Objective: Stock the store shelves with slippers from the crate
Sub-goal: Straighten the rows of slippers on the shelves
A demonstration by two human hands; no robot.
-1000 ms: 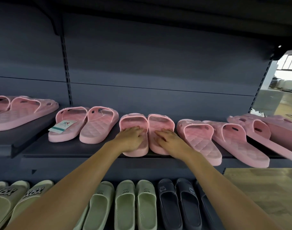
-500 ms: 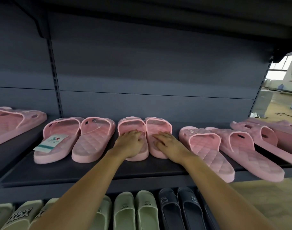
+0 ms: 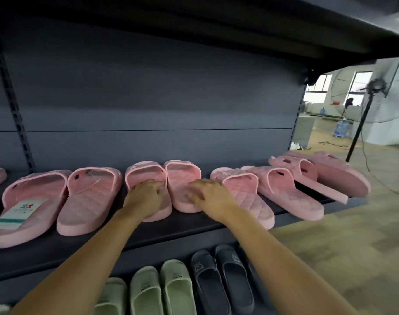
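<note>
A pair of pink slippers lies side by side in the middle of the dark shelf [image 3: 103,239], toes toward the back panel. My left hand [image 3: 144,198] rests on the footbed of the left slipper [image 3: 146,172], its fingertips at the strap's edge. On the right slipper [image 3: 182,176] lies my right hand [image 3: 207,196], fingers spread over the heel part. Neither hand grips anything. No crate is in view.
More pink pairs line the shelf: a tagged pair [image 3: 89,201] to the left, a quilted pair [image 3: 284,189] to the right, another pair [image 3: 330,173] at the shelf's right end. Green slippers [image 3: 162,289] and dark slippers [image 3: 219,276] fill the shelf below. A standing fan [image 3: 373,87] is beyond.
Both hands have stayed on the middle pair, which now sits a little further back from the shelf's front edge. My view has moved closer and swung to the right.
</note>
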